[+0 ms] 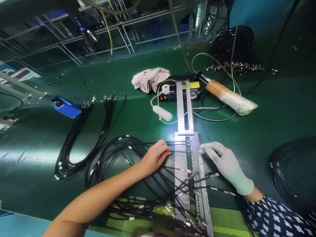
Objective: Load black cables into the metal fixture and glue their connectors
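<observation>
My bare left hand point(156, 156) is closed in a pinch on a thin black cable point(180, 151), whose tip lies across the slot of a long metal fixture point(197, 158). Farther up the slot, other black cable ends point(188, 142) with stripped tips rest side by side. At the fixture's right edge, my right hand point(223, 161), in a white glove with a pale green cuff, has its thumb and fingertips pressed together. Whatever they may hold is too small to make out. Several more cable ends point(214, 175) with metal tips lie across the fixture's nearer part.
Behind the fixture sit a black control box point(170, 96), a crumpled cloth point(150, 79) and a soldering iron point(219, 90) with a wrapped handle. Cable bundles point(71, 148) and a blue tool point(66, 107) lie left. Coiled cable point(278, 161) lies right; a dark cable heap point(232, 42) stands back right.
</observation>
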Available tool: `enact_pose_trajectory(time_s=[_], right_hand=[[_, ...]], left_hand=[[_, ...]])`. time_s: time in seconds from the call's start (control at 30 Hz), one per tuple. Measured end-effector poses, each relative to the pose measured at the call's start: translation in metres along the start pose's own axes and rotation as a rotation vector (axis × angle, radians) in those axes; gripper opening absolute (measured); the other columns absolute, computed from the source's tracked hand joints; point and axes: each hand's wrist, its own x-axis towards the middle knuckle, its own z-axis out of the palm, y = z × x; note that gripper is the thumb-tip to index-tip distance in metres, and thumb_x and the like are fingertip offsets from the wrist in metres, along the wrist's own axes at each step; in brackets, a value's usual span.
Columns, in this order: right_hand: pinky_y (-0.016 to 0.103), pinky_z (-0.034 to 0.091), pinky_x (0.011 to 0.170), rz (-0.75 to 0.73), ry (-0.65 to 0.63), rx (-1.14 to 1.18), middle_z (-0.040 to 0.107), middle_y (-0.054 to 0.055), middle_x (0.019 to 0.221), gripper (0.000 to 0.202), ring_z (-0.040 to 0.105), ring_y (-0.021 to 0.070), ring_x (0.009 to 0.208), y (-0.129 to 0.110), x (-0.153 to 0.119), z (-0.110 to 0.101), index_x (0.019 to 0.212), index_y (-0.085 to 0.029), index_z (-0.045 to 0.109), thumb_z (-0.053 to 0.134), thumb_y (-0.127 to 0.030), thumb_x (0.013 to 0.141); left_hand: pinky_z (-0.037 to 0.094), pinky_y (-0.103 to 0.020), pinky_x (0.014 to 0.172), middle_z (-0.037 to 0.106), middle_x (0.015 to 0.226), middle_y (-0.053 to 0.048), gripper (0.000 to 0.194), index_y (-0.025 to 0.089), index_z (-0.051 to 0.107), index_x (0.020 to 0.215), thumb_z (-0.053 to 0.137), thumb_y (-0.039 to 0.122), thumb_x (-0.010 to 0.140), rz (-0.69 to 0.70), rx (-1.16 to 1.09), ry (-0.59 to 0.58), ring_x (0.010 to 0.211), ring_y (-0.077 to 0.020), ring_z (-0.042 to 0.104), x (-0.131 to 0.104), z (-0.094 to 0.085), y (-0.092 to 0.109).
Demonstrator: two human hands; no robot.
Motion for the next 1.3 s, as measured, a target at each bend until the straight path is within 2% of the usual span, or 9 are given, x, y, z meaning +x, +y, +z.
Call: enact_pose_trajectory(time_s=[0.07,0.2,0.3,0.43,0.83,0.93,1.1,1.2,1.3], right_hand=[[0.035,0.043,0.087,0.018,-0.001,0.001,0.071,-0.003,0.090,0.027,0.061,0.0221,0.094,0.000,0.000,0.000,0.096,-0.029,0.071,0.047,-0.040,0.096],[0.036,0.043,0.086,0.048,-0.019,-0.004,0.071,-0.003,0.090,0.027,0.062,0.0225,0.094,0.001,-0.001,-0.001,0.096,-0.030,0.071,0.047,-0.040,0.096],[0.036,0.042,0.086,0.053,-0.019,-0.009,0.071,-0.003,0.090,0.027,0.061,0.0222,0.094,0.001,0.000,0.000,0.096,-0.031,0.071,0.046,-0.041,0.096],[0.035,0.043,0.085,0.059,-0.010,-0.002,0.070,-0.003,0.091,0.026,0.062,0.0212,0.092,0.004,0.000,0.000,0.096,-0.032,0.071,0.047,-0.041,0.097],[0.036,0.045,0.085,0.086,-0.008,-0.022,0.068,-0.001,0.095,0.026,0.062,0.0222,0.091,0.000,-0.001,0.000,0.095,-0.031,0.072,0.047,-0.040,0.096],[0.037,0.046,0.085,0.078,-0.011,-0.032,0.068,0.000,0.094,0.027,0.063,0.0234,0.091,-0.002,-0.001,-0.001,0.094,-0.030,0.072,0.047,-0.040,0.095],[0.037,0.047,0.083,0.078,-0.032,-0.034,0.068,0.000,0.094,0.027,0.063,0.0231,0.090,-0.001,0.000,-0.001,0.095,-0.031,0.072,0.046,-0.039,0.096],[0.037,0.047,0.083,0.089,-0.043,-0.027,0.069,-0.001,0.093,0.026,0.063,0.0232,0.092,-0.001,0.000,-0.001,0.096,-0.032,0.072,0.047,-0.038,0.096],[0.037,0.047,0.083,0.075,-0.028,-0.017,0.069,-0.001,0.092,0.025,0.063,0.0231,0.092,0.001,0.000,-0.001,0.097,-0.032,0.072,0.047,-0.038,0.096]], left_hand=[[0.045,-0.022,0.068,0.053,0.083,-0.002,0.014,0.017,0.063,0.100,0.050,0.020,0.098,0.059,0.079,0.018,0.075,-0.0125,0.054,0.004,0.000,-0.005],[0.043,-0.022,0.062,0.054,0.080,-0.003,0.027,0.016,0.064,0.113,0.040,0.018,0.101,0.158,0.249,-0.082,0.070,-0.0130,0.052,0.011,-0.006,-0.008],[0.042,-0.023,0.062,0.055,0.079,-0.003,0.033,0.016,0.062,0.119,0.034,0.016,0.102,0.216,0.329,-0.146,0.070,-0.0139,0.051,0.014,-0.011,-0.010],[0.042,-0.025,0.063,0.056,0.081,-0.005,0.035,0.016,0.061,0.121,0.031,0.018,0.103,0.272,0.390,-0.153,0.072,-0.0150,0.050,0.014,-0.012,-0.015],[0.045,-0.027,0.072,0.063,0.092,-0.008,0.037,0.017,0.059,0.124,0.029,0.016,0.101,0.210,0.163,-0.227,0.083,-0.0168,0.056,0.020,-0.012,-0.014],[0.044,-0.028,0.072,0.062,0.094,-0.008,0.036,0.017,0.061,0.122,0.032,0.018,0.102,0.220,0.228,-0.224,0.083,-0.0170,0.055,0.019,-0.011,-0.013],[0.039,-0.033,0.078,0.057,0.098,-0.009,0.038,0.021,0.057,0.131,0.036,0.014,0.100,0.242,0.476,-0.126,0.091,-0.0197,0.049,0.006,-0.009,-0.008],[0.036,-0.032,0.073,0.054,0.090,-0.006,0.040,0.022,0.054,0.134,0.038,0.013,0.099,0.236,0.533,-0.158,0.083,-0.0188,0.046,0.004,-0.011,-0.005],[0.036,-0.035,0.075,0.056,0.093,-0.009,0.035,0.017,0.058,0.127,0.040,0.016,0.097,0.270,0.532,-0.195,0.086,-0.0209,0.047,0.013,-0.008,0.001]])
